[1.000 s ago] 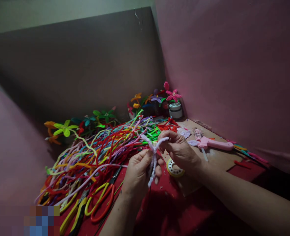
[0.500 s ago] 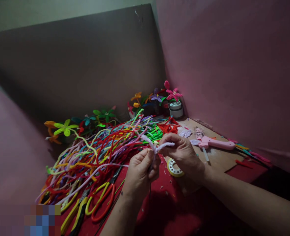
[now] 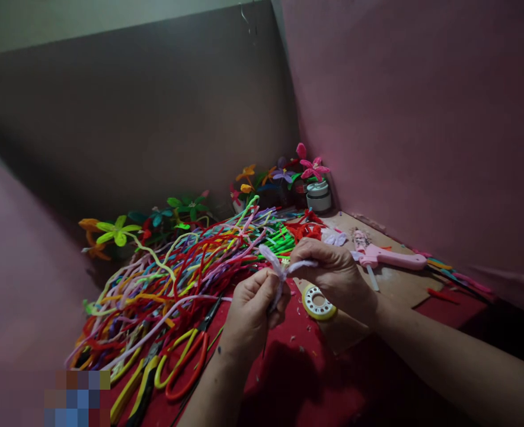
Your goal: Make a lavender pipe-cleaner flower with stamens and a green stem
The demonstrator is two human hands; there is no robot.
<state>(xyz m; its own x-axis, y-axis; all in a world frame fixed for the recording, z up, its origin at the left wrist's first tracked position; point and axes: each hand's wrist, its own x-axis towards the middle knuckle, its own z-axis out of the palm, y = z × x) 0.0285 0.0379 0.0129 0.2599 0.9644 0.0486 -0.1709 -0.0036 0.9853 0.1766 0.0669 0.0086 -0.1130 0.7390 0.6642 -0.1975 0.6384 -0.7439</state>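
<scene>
The left hand (image 3: pixel 252 305) pinches the base of the lilac pipe-cleaner flower (image 3: pixel 270 259) above the worktop (image 3: pixel 304 341), while the right hand (image 3: pixel 335 270), just rightward, pinches a petal (image 3: pixel 304 266) lying left to right.

Lavender petals (image 3: pixel 282 273) partly hidden by left hand (image 3: pixel 253 301), pliers (image 3: pixel 148 376) cut off below
</scene>
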